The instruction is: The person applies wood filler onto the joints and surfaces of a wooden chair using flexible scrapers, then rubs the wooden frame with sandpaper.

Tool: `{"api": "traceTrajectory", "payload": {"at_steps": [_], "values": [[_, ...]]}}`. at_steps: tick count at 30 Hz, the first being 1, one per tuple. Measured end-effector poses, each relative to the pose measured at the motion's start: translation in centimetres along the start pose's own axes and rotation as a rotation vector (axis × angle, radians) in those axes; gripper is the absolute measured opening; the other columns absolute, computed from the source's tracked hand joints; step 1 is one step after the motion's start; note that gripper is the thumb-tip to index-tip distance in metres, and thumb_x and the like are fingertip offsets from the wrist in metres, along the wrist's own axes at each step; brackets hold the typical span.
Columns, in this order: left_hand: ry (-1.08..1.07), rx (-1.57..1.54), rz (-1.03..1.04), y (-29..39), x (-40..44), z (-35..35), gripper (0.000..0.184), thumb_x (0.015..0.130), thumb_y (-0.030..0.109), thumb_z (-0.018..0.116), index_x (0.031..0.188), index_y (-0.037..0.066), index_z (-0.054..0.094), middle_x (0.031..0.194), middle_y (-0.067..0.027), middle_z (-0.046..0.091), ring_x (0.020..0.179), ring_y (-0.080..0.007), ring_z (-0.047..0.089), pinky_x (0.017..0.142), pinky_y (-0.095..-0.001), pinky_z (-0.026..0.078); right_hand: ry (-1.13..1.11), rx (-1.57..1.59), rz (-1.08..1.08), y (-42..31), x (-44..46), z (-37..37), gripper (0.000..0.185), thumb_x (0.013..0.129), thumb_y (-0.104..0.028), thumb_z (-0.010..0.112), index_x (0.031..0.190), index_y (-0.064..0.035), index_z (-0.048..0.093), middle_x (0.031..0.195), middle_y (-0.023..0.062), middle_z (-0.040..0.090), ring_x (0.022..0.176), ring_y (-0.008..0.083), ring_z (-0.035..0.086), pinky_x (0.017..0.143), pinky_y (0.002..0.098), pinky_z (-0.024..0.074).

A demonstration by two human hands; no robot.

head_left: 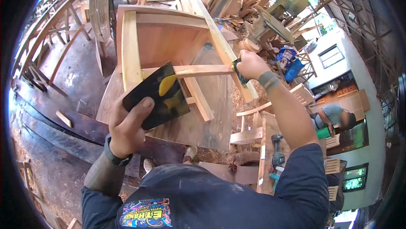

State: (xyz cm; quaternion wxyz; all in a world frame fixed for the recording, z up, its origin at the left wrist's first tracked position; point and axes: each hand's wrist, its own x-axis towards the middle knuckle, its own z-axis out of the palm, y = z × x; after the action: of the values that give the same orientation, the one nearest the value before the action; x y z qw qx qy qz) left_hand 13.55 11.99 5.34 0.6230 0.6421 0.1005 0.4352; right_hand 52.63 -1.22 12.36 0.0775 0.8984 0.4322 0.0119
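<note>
A light wooden chair (171,20) lies tipped on a wooden work surface (169,133). My left hand (126,124) is closed on a thin dark flat board (154,95), thumb on top. A glossy yellow dab of paste (166,85) and a smeared yellowish patch sit on that board. My right hand (252,64) is closed around a small dark flat scraper (240,75) and presses it against the chair's long leg (224,49), close to where a crossbar (203,70) joins. The scraper's edge is partly hidden by my fingers.
A fan (100,9) stands just left of the chair. Chair frames (63,30) are at far left, scrap wood (253,30) behind. At right are a cordless drill (277,150) on a bench, another chair (253,133), and a person (332,114).
</note>
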Motion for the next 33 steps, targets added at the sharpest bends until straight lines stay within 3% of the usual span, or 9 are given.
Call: {"api": "traceTrajectory", "payload": {"at_steps": [7, 17, 20, 22, 24, 26, 28, 31, 33], "values": [[-0.139, -0.511, -0.308, 1.1, 1.5, -0.3, 0.035, 0.103, 0.008, 0.062, 0.131, -0.012, 0.062, 0.118, -0.0114, 0.071, 0.109, -0.0153, 0.063, 0.098, -0.0284, 0.049, 0.051, -0.160, 0.043, -4.1, -0.8, 2.3, 0.041, 0.090, -0.023, 0.063, 0.117, 0.0082, 0.062, 0.117, 0.0305, 0.070, 0.110, 0.0438, 0.069, 0.100, 0.0503, 0.0541], [-0.045, -0.529, -0.226, 0.6, 1.4, -0.4, 0.035, 0.102, 0.008, 0.063, 0.131, -0.012, 0.062, 0.119, -0.0151, 0.073, 0.108, -0.0189, 0.068, 0.098, -0.0315, 0.052, -0.079, 0.194, 0.233, -1.8, 1.9, 2.5, 0.043, 0.083, -0.030, 0.075, 0.108, 0.0049, 0.077, 0.107, 0.0307, 0.074, 0.102, 0.0417, 0.074, 0.091, 0.0445, 0.0589], [-0.032, -0.583, -0.219, 0.6, 1.6, -0.3, 0.035, 0.102, 0.010, 0.062, 0.130, -0.011, 0.063, 0.118, -0.0152, 0.073, 0.105, -0.0202, 0.071, 0.097, -0.0322, 0.054, -0.224, 0.291, 0.303, -6.2, -0.8, -1.5, 0.040, 0.088, -0.021, 0.066, 0.121, -0.0005, 0.075, 0.105, 0.0264, 0.076, 0.092, 0.0365, 0.076, 0.086, 0.0426, 0.0598], [0.023, -0.703, -0.331, 0.8, 1.7, -0.2, 0.035, 0.102, 0.012, 0.061, 0.128, -0.011, 0.064, 0.118, -0.0152, 0.074, 0.104, -0.0203, 0.072, 0.096, -0.0322, 0.055, -0.176, 0.154, 0.206, -6.2, -0.4, 0.0, 0.042, 0.093, -0.035, 0.068, 0.119, -0.0024, 0.076, 0.114, 0.0276, 0.074, 0.105, 0.0366, 0.073, 0.094, 0.0455, 0.0569], [0.045, 0.083, 0.227, -1.7, 1.4, -1.0, 0.034, 0.102, 0.013, 0.060, 0.127, -0.011, 0.065, 0.116, -0.0152, 0.074, 0.103, -0.0195, 0.072, 0.093, -0.0319, 0.056, -0.116, 0.071, 0.066, -8.2, -0.7, 0.9, 0.046, 0.095, -0.042, 0.067, 0.117, -0.0033, 0.077, 0.119, 0.0286, 0.072, 0.113, 0.0370, 0.071, 0.099, 0.0472, 0.0545], [0.059, 0.092, 0.225, -2.1, 1.5, -1.3, 0.032, 0.101, 0.009, 0.062, 0.126, -0.010, 0.065, 0.119, -0.0181, 0.072, 0.106, -0.0232, 0.072, 0.093, -0.0354, 0.059, -0.141, 0.070, -0.013, -11.7, -1.1, 0.2, 0.048, 0.097, -0.046, 0.063, 0.112, -0.0024, 0.077, 0.126, 0.0282, 0.069, 0.120, 0.0383, 0.067, 0.105, 0.0479, 0.0514], [0.039, -0.658, -0.367, -0.6, 1.6, -1.1, 0.029, 0.098, 0.002, 0.066, 0.126, -0.007, 0.064, 0.125, -0.0239, 0.068, 0.112, -0.0315, 0.072, 0.095, -0.0428, 0.062, -0.110, -0.001, -0.110, -16.6, -2.8, -1.7, 0.049, 0.097, -0.046, 0.062, 0.112, -0.0009, 0.077, 0.123, 0.0255, 0.071, 0.118, 0.0396, 0.068, 0.104, 0.0465, 0.0522], [0.025, 0.231, 0.224, -2.8, 0.8, -1.8, 0.041, 0.100, 0.012, 0.067, 0.134, -0.009, 0.059, 0.122, -0.0185, 0.069, 0.114, -0.0291, 0.071, 0.098, -0.0421, 0.059, -0.089, 0.143, -0.140, -19.5, -3.2, -3.1, 0.040, 0.092, -0.033, 0.062, 0.108, 0.0005, 0.077, 0.113, 0.0257, 0.074, 0.110, 0.0383, 0.071, 0.099, 0.0458, 0.0553], [0.016, 0.296, 0.301, -2.5, 1.0, -2.0, 0.041, 0.101, 0.013, 0.065, 0.135, -0.009, 0.058, 0.120, -0.0160, 0.070, 0.112, -0.0274, 0.071, 0.096, -0.0418, 0.060, -0.045, 0.111, -0.162, -19.2, -3.2, -3.4, 0.030, 0.085, -0.018, 0.061, 0.103, 0.0006, 0.077, 0.103, 0.0266, 0.075, 0.098, 0.0361, 0.076, 0.088, 0.0449, 0.0603]]}}
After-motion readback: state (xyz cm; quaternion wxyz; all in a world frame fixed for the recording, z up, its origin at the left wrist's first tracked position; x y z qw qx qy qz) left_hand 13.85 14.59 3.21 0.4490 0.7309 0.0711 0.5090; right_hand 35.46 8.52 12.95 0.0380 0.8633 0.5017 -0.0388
